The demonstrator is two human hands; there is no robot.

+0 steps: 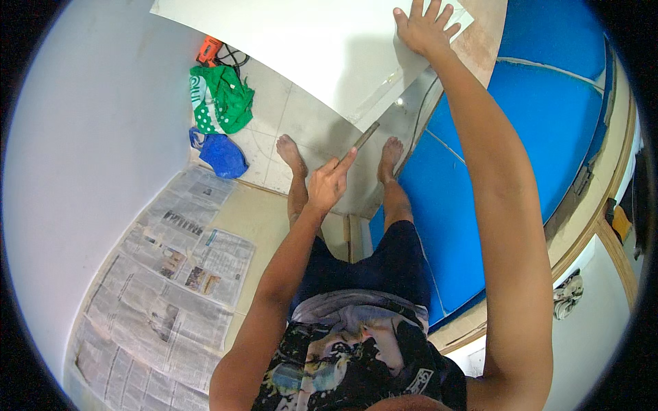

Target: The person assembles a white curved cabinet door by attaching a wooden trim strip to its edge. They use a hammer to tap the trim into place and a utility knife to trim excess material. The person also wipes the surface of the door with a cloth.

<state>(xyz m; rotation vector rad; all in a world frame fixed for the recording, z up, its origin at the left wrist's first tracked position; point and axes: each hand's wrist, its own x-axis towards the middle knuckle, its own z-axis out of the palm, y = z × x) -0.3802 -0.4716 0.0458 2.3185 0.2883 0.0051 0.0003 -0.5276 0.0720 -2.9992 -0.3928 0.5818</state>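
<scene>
My left hand (329,181) is closed around a narrow grey-brown file (367,135), its index finger stretched along it. The file's far end meets the near corner of a large white sheet (295,48), by its edge. Farther off to the right, my right hand (426,29) lies flat with fingers spread on the sheet near its right corner. A strip of clear film or tape seems to run along the sheet's right edge. Beneath that side of the sheet shows a worn, brownish board (483,48).
Blue panels (521,130) with pale seams fill the right side. On the left, newspapers (164,281) cover the floor beside a pale wall (89,137). A green bag (233,103), a blue cloth bag (223,157) and an orange tool (208,51) with a black cord lie near it.
</scene>
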